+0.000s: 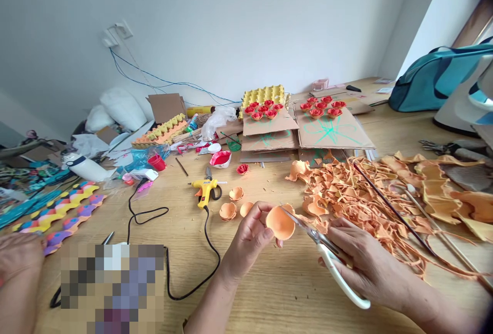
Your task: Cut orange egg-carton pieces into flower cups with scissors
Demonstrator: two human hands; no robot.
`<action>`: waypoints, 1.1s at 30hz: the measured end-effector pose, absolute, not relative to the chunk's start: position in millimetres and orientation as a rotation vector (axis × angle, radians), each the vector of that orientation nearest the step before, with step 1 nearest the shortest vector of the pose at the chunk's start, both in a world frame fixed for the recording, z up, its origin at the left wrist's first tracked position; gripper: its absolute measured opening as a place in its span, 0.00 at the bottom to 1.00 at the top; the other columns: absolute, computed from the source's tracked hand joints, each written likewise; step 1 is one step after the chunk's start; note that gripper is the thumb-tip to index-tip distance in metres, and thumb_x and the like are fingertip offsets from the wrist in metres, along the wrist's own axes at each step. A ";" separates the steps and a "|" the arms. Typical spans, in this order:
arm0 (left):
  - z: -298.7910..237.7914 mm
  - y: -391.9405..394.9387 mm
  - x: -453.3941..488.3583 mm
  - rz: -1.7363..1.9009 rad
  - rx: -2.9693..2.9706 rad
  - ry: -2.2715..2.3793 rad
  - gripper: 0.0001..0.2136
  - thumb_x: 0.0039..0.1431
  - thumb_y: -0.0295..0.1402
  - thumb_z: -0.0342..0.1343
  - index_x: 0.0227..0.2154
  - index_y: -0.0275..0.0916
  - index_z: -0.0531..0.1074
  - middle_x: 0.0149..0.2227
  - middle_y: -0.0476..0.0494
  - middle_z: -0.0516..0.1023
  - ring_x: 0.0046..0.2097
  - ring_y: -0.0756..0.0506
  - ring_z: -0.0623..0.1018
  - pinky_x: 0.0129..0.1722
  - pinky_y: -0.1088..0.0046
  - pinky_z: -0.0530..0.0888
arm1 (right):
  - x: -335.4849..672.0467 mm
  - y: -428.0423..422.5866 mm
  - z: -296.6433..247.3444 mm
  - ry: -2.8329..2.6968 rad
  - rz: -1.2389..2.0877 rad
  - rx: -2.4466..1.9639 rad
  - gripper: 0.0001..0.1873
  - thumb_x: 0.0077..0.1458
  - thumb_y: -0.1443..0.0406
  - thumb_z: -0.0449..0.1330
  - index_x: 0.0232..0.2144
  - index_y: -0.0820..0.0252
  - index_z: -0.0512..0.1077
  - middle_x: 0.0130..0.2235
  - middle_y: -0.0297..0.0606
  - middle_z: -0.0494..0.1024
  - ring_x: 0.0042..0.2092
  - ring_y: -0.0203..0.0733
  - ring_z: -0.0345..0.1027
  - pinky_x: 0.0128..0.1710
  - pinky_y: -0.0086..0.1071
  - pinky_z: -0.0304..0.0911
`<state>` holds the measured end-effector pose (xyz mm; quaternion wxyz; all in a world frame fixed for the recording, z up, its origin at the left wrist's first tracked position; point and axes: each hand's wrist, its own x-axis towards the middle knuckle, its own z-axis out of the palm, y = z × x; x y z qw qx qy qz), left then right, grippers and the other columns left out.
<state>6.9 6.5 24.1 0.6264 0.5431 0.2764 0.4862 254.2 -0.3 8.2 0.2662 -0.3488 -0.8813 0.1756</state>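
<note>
My left hand [251, 239] pinches an orange egg-carton cup [280, 223] by its left edge, its hollow side facing me. White-handled scissors [327, 252] are gripped in my right hand [358, 254]. Their blades reach the cup's upper right rim, where a strip of orange carton hangs by the blades. Just beyond my left hand lie several cut orange cups [228, 211], some nested together. To the right of the scissors spreads a heap of orange carton scraps [346, 190].
A yellow glue gun [206, 191] with a black cord lies left of the cups. Red carton flowers [265, 110] sit on cardboard sheets [327, 131] at the back. A dark stick [393, 208] crosses the scraps. Another person's arm [19, 262] rests at the left beside painted carton strips [73, 216].
</note>
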 end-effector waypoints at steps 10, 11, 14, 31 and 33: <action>20.8 7.2 6.6 1.097 1.303 0.623 0.14 0.60 0.41 0.59 0.44 0.39 0.69 0.34 0.46 0.72 0.32 0.51 0.71 0.33 0.74 0.70 | 249.0 1.0 5.8 -2.383 0.400 -0.996 0.12 0.65 0.64 0.51 0.27 0.56 0.59 0.26 0.33 0.66 0.29 0.39 0.59 0.34 0.35 0.56; 20.5 6.9 7.3 1.095 1.306 0.610 0.14 0.60 0.41 0.59 0.44 0.39 0.69 0.36 0.46 0.73 0.32 0.51 0.71 0.32 0.75 0.70 | 248.7 0.8 5.7 -2.384 0.410 -1.006 0.12 0.65 0.64 0.51 0.27 0.56 0.58 0.26 0.32 0.66 0.29 0.39 0.59 0.34 0.35 0.56; 19.9 6.5 8.3 1.087 1.299 0.590 0.13 0.60 0.40 0.60 0.44 0.40 0.69 0.37 0.46 0.73 0.32 0.51 0.70 0.32 0.75 0.70 | 248.8 0.5 5.4 -2.396 0.462 -1.020 0.12 0.65 0.63 0.51 0.27 0.56 0.58 0.27 0.33 0.66 0.30 0.39 0.59 0.35 0.36 0.57; 22.6 7.2 6.9 1.063 1.238 0.599 0.14 0.60 0.43 0.58 0.42 0.39 0.70 0.32 0.49 0.71 0.30 0.53 0.69 0.31 0.77 0.69 | 250.1 -0.3 5.3 -2.414 0.463 -0.990 0.12 0.65 0.65 0.51 0.28 0.56 0.58 0.27 0.33 0.67 0.29 0.38 0.60 0.34 0.34 0.56; 23.4 7.1 6.8 1.013 1.258 0.626 0.14 0.60 0.43 0.59 0.40 0.38 0.71 0.32 0.48 0.71 0.30 0.53 0.69 0.31 0.77 0.69 | 250.1 0.1 5.0 -2.410 0.468 -0.992 0.11 0.64 0.65 0.53 0.28 0.56 0.59 0.28 0.33 0.68 0.30 0.39 0.61 0.36 0.35 0.57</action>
